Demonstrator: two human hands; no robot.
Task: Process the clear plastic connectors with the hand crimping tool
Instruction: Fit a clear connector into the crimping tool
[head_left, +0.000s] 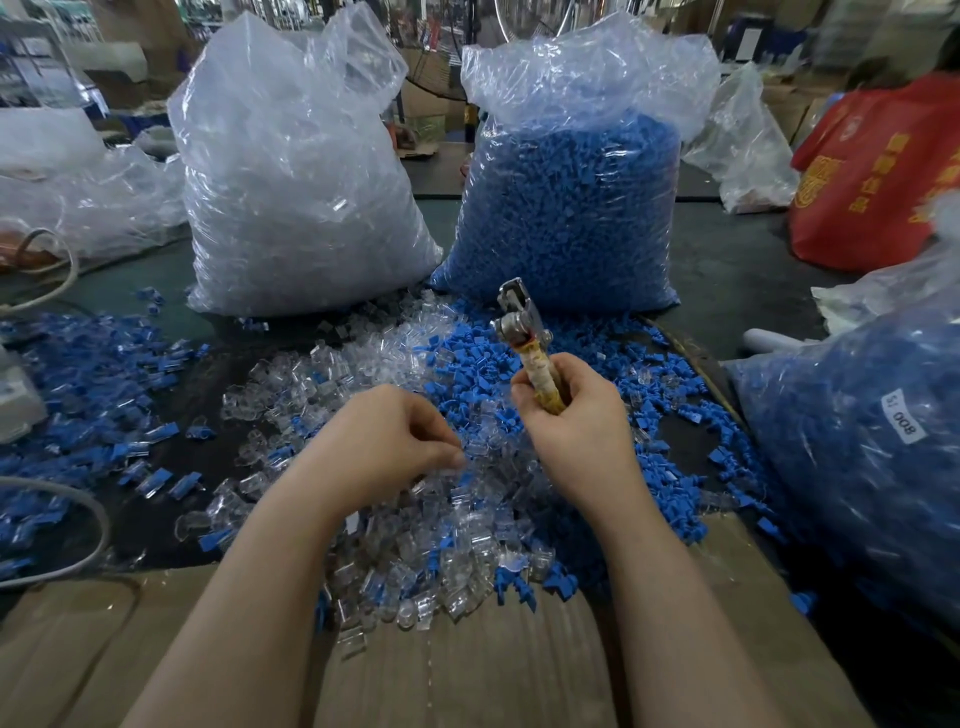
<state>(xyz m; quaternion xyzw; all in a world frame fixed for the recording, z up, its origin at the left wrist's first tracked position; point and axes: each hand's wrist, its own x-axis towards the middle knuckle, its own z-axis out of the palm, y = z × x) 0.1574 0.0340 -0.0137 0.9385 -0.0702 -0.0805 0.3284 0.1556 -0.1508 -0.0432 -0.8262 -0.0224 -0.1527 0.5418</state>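
My right hand (571, 415) grips the yellowish taped handles of the hand crimping tool (519, 322), whose metal head points up and away over the pile. My left hand (389, 441) hovers palm down over a heap of clear plastic connectors (447, 561), fingers curled, fingertips down among the clear pieces; whether they pinch one is hidden. Loose blue plastic pieces (597, 374) lie mixed with the clear ones across the dark table.
A big clear bag of clear connectors (296, 182) and a bag of blue pieces (571, 208) stand behind the pile. Another bag of blue parts (857, 441) sits at right, a red bag (872, 171) beyond it. Cardboard (467, 665) lies under my forearms. Grey cables (78, 519) run at left.
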